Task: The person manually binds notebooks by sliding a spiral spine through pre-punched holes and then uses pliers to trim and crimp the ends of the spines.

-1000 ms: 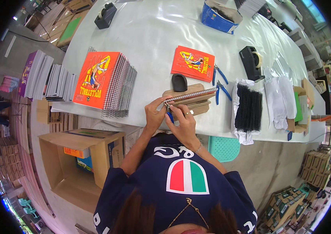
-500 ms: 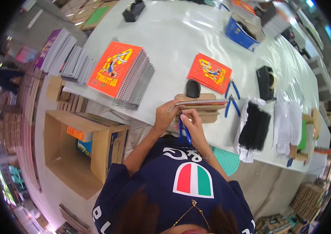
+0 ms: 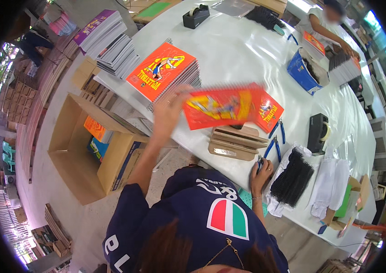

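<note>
Our left hand (image 3: 168, 113) pinches the left end of an orange spiral notebook (image 3: 222, 109), fingers drawn in on it; blur hides exactly how they sit. Our right hand (image 3: 262, 174) rests at the near edge of the white table (image 3: 229, 50), fingers curled around small blue-handled pliers (image 3: 260, 162), mostly covered by the palm.

The notebook hangs tilted above a brown slotted stand (image 3: 236, 143), its coil along the upper edge. Its left end is near a tall stack of matching notebooks (image 3: 163, 68), coils facing right; whether they touch, we cannot tell. Its right end overlaps, in our view, a smaller orange pile (image 3: 272, 111).

With only one end gripped, we judge the notebook could swing or slip if the fingers loosen. Its coil might hook the coils of the tall stack, and a tug could slide the upper books out of line. The free end could also nudge the smaller pile askew. On the right, two loose pairs of pliers (image 3: 272, 148) and the wrapped black coils (image 3: 291, 177) lie near; a careless sideways move with the held tool could knock or snag them.
</note>
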A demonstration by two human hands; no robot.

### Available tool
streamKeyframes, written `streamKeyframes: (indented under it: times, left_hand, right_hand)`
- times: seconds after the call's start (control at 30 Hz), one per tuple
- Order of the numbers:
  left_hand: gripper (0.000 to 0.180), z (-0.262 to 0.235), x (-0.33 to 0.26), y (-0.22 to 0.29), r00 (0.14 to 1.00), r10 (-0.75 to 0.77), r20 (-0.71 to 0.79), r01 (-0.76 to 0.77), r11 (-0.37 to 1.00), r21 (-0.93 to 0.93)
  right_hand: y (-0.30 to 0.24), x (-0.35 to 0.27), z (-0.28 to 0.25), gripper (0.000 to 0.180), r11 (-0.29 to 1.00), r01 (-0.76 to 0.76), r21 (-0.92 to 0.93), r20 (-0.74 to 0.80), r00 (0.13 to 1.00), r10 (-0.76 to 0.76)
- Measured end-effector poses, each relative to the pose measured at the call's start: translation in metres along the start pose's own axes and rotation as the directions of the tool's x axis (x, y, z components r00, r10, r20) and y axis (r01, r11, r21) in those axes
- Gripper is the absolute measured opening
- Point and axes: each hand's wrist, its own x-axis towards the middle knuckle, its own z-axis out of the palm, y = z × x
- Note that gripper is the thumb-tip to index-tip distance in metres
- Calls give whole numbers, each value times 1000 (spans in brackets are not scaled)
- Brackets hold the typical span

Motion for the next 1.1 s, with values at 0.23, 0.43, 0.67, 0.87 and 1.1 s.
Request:
streamKeyframes:
  times: [0.23, 0.43, 0.67, 0.87, 1.1]
  left_hand:
    - [29, -107, 78, -87, 921, -215, -325, 125, 953, -276]
    - [32, -127, 88, -133, 881, -299, -368, 259, 953, -155]
    - [42, -129, 81, -158, 896, -198, -396, 303, 927, 222]
    - [42, -129, 73, -161, 894, -276, -354, 344, 928, 145]
    - [40, -128, 70, -157, 884, -372, -284, 387, 922, -5]
  right_hand:
    - [-4, 4, -4, 33, 999, -22, 28, 39, 999, 20]
    - [-7, 18, -6, 32, 989, -72, 126, -125, 988, 88]
    - [-3, 115, -2, 28, 982, -52, 181, -187, 978, 87]
    - [38, 209, 43, 31, 988, 25, 154, -104, 995, -9]
    - [60, 264, 78, 37, 996, -65, -56, 222, 972, 76]
